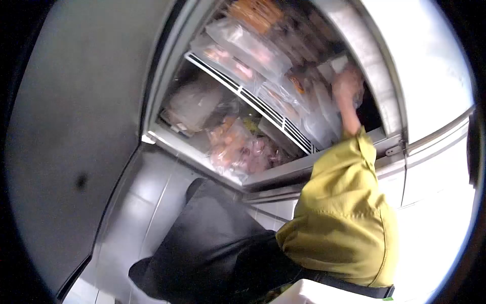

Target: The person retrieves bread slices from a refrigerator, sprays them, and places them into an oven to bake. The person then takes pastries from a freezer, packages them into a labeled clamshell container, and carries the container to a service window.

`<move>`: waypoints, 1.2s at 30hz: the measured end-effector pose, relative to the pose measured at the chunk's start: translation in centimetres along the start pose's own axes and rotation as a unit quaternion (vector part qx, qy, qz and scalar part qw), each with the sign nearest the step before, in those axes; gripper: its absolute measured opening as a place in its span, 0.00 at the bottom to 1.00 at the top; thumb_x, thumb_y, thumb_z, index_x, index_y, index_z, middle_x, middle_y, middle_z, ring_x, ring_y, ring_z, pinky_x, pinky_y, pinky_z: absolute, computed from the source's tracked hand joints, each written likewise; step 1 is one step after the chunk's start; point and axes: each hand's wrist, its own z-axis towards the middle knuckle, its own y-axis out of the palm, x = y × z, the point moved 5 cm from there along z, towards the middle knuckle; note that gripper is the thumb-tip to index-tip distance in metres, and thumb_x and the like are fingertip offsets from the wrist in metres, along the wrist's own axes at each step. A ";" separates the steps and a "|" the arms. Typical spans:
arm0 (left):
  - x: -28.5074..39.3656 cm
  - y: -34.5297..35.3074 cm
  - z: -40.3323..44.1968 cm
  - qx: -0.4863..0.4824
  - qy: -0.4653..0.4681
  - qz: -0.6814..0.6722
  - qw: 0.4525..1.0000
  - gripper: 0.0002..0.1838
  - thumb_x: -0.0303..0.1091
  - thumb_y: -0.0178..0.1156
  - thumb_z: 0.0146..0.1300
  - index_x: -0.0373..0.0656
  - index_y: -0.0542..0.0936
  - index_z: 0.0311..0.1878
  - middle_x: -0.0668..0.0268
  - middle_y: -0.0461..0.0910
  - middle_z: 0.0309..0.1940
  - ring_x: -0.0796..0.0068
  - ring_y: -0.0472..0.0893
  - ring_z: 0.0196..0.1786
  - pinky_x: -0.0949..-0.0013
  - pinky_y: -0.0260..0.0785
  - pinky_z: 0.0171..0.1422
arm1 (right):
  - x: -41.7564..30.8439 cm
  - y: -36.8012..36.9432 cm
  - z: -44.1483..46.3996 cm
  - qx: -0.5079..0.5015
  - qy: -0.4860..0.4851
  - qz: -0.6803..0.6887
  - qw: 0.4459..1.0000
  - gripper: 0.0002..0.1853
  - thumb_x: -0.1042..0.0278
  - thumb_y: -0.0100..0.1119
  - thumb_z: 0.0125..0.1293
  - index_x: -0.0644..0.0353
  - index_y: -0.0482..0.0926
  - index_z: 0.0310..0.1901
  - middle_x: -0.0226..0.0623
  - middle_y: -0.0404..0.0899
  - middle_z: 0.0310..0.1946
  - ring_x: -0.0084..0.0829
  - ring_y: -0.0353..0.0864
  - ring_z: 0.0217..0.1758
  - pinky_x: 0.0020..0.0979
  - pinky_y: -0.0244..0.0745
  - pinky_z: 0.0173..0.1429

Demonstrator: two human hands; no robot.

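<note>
My right hand reaches into the upper part of an open refrigerated cabinet, at the right end of the shelf. It is blurred, with its fingers bent downward among clear plastic packaging. Whether they grip anything cannot be made out. Beside the hand stand several pale plastic-wrapped packs. Further left on the same shelf lie clear bags with pinkish contents. A yellow-green sleeve covers my right arm up to the wrist. My left hand is out of view.
A white wire shelf divides the cabinet. Below it sit bags of pink and orange food and a pale wrapped bundle. Orange packs lie at the top. The dark door stands open at left, above a tiled floor.
</note>
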 end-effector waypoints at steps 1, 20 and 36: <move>-0.1 -1.9 0.4 -0.013 0.004 0.011 1.000 0.19 0.30 0.51 0.56 0.37 0.70 0.51 0.54 0.66 0.56 0.60 0.64 0.60 0.64 0.55 0.64 | -0.8 -4.2 -1.7 -0.107 0.037 0.037 0.993 0.37 0.47 0.59 0.49 0.63 0.63 0.56 0.52 0.69 0.51 0.47 0.68 0.54 0.44 0.63 0.57; 26.1 -27.3 -3.7 -0.457 0.099 -0.174 0.867 0.20 0.25 0.56 0.52 0.38 0.72 0.50 0.52 0.65 0.56 0.57 0.64 0.61 0.64 0.57 0.62 | 19.4 -51.4 7.8 -0.071 -0.266 0.588 0.760 0.24 0.60 0.59 0.50 0.60 0.64 0.46 0.40 0.66 0.41 0.39 0.70 0.42 0.41 0.65 0.41; 22.6 -21.8 24.0 -0.209 -0.520 -0.696 0.448 0.26 0.42 0.47 0.61 0.35 0.62 0.58 0.52 0.69 0.53 0.57 0.69 0.55 0.58 0.59 0.61 | -14.7 -61.6 23.8 -0.092 -0.553 0.759 0.330 0.33 0.55 0.61 0.49 0.61 0.64 0.56 0.47 0.66 0.51 0.44 0.67 0.54 0.41 0.62 0.58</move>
